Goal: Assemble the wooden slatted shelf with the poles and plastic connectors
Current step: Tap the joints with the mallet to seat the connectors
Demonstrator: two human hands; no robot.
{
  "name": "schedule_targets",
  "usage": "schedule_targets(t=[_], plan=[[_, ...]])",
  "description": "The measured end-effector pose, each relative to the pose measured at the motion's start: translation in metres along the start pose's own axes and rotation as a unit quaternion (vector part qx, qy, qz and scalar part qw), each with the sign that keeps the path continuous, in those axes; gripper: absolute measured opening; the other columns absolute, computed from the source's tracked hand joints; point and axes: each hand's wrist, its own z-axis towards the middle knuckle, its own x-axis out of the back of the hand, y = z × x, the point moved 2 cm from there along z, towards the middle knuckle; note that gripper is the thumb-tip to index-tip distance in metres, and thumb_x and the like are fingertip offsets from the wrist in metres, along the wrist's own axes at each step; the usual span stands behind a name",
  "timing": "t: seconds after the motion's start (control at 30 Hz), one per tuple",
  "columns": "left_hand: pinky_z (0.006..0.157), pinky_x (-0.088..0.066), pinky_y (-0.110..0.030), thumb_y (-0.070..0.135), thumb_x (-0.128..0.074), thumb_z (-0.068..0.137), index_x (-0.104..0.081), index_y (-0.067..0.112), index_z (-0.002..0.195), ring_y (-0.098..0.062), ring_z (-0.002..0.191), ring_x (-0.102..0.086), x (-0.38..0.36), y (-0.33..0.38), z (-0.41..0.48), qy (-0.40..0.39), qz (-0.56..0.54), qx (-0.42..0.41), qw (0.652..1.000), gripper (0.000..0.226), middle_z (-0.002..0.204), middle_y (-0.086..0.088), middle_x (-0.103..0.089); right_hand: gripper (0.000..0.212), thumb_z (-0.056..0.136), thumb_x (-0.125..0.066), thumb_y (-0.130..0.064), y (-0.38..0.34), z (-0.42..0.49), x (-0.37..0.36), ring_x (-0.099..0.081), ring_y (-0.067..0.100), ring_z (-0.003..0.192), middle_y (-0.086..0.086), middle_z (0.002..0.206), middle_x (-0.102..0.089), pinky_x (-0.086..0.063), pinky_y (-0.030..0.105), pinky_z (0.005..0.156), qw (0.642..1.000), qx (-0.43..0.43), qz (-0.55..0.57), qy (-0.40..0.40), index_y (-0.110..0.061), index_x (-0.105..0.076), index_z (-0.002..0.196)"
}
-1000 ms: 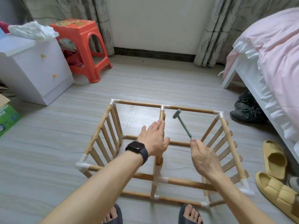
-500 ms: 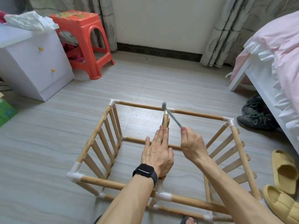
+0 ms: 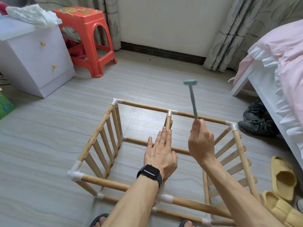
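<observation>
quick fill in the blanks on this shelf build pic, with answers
1. The right hand holds the hammer ____ the frame, not touching it.
2. The left hand lies ____ on the middle pole, fingers straight.
3. The watch is on the ____ wrist.
4. The slippers near the bed are ____.

Missing words: above; flat; left; yellow.

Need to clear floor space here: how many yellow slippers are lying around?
2. One yellow slipper lies by the bed, right of the shelf frame; the other lies just nearer the camera. Others may hide under the bed.
</observation>
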Motion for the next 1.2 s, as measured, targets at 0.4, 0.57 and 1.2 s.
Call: schedule_targets(t=[0.4, 0.57, 1.2], plan=[[0.124, 0.009, -0.046, 0.027, -0.028, 0.098, 0.022, 0.019, 0.156, -0.012, 0.153, 0.015, -0.003, 0.0, -0.002, 0.006, -0.005, 0.001, 1.0, 0.077, 0.163, 0.002, 0.027, 0.051, 0.107, -0.014, -0.043, 0.013, -0.002, -0.006, -0.052, 0.026, 0.056, 0.001, 0.059, -0.051, -0.037, 0.034, 0.054, 0.982, -0.055, -0.141, -0.117, -0.019, -0.049, 0.078], [0.124, 0.009, -0.046, 0.027, -0.029, 0.097, 0.022, 0.019, 0.156, -0.012, 0.153, 0.015, -0.001, 0.001, -0.001, 0.001, -0.015, -0.002, 1.0, 0.079, 0.163, 0.002, 0.027, 0.052, 0.106, -0.015, -0.043, 0.006, 0.0, -0.004, -0.05, 0.017, 0.046, -0.001, 0.057, -0.052, -0.035, 0.029, 0.043, 0.998, -0.014, -0.04, -0.049, -0.013, -0.052, 0.087], [0.124, 0.009, -0.047, 0.027, -0.032, 0.094, 0.022, 0.02, 0.156, -0.012, 0.153, 0.014, -0.003, 0.003, -0.002, -0.007, -0.01, 0.007, 1.0, 0.083, 0.163, 0.002, 0.029, 0.053, 0.107, -0.015, -0.045, 0.004, 0.007, -0.013, -0.054, 0.024, 0.053, 0.005, 0.061, -0.056, -0.047, 0.039, 0.053, 0.995, -0.076, -0.045, -0.048, -0.014, -0.055, 0.09]])
